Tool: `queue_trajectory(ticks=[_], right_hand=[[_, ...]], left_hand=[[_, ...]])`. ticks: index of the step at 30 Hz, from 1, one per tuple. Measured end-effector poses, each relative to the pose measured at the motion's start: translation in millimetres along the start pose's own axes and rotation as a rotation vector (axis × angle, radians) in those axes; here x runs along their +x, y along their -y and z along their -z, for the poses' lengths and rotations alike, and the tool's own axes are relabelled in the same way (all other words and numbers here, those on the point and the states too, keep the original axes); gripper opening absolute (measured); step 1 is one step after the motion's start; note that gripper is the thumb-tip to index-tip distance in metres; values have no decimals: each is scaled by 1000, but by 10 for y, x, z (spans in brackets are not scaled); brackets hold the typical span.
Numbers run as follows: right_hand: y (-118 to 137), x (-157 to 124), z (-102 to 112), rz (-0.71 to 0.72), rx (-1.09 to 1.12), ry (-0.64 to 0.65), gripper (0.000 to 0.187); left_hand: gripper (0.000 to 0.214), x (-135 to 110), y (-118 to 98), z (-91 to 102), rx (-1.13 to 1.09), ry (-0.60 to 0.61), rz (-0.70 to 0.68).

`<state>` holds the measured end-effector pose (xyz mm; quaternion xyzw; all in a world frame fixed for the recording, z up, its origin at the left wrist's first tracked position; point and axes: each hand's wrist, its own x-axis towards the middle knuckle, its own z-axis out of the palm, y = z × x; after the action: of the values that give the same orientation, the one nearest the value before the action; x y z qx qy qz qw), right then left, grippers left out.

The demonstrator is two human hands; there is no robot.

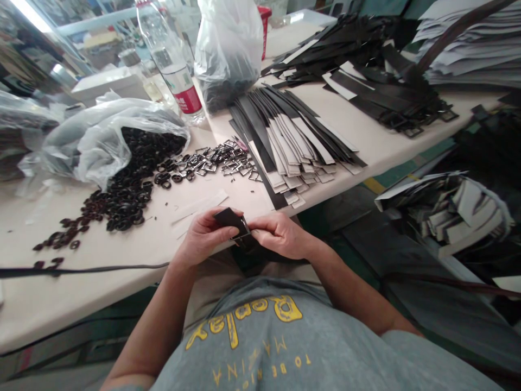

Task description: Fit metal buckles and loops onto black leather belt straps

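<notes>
Black strap point(227, 218) with metal buckle point(246, 226) gripped between both hands, by the near edge of the table point(134, 250).
Strap's flat end points forward-left out of the grip; long axis slants back, down and right to the buckle, the rest too dark to follow. Left hand point(205, 236) clamps the strap, thumb across its face; right hand point(280, 234), fingers curled, pinches the buckle's right side. Forearms point(157, 320) angle inward. Loose buckles point(228, 155) lie beyond the grip, layered strips point(291, 144) beyond to its right.
</notes>
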<state>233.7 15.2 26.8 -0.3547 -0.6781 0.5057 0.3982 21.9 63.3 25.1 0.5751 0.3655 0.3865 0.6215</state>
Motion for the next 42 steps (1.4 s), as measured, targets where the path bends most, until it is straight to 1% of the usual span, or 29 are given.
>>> queue_trajectory(ticks=[2, 5, 8, 11, 13, 16, 19, 21, 25, 27, 29, 32, 34, 36, 39, 42], right_hand=[[-37, 3, -23, 24, -64, -2, 21], [-107, 13, -82, 48, -95, -7, 16], [-161, 29, -142, 63, -60, -35, 15], [-182, 46, -183, 44, 15, -53, 11], [-187, 57, -199, 33, 56, -71, 13], [-190, 70, -214, 15, 87, -105, 25], [-184, 69, -229, -19, 84, -170, 26], [-177, 60, -242, -38, 30, -228, 26], [-185, 41, -264, -58, -104, -293, 28], [-205, 34, -262, -60, -99, -285, 28], [-231, 24, -250, -46, -50, -230, 22], [-272, -1, -235, -50, -12, -133, 14], [-296, -19, -247, -89, -19, -122, 14], [-313, -30, -277, -121, -33, -152, 18], [-318, -29, -320, -122, -64, -203, 16], [-300, -23, -328, -126, -58, -210, 16]], left_hand=[[26, 18, -23, -14, 2, 28, -5], [27, 45, -28, -26, -6, 65, -10], [28, 64, -27, -22, -26, 114, -54], [26, 72, -35, -21, -41, 127, -97], [26, 76, -38, -34, -39, 111, -114], [27, 82, -17, -65, -8, 49, -125], [24, 75, 54, -75, 12, -33, -129], [16, 55, 125, -65, -31, -68, -120], [25, -3, 256, -62, -124, -81, -54], [26, -20, 287, -77, -97, -114, 5], [22, -18, 288, -85, -80, -179, 40], [24, 7, 256, -70, -116, -292, 27], [26, 19, 246, -59, -148, -339, 26], [27, 18, 261, -68, -172, -329, 49], [24, -4, 313, -127, -196, -250, 92], [22, -20, 341, -199, -224, -210, 103]])
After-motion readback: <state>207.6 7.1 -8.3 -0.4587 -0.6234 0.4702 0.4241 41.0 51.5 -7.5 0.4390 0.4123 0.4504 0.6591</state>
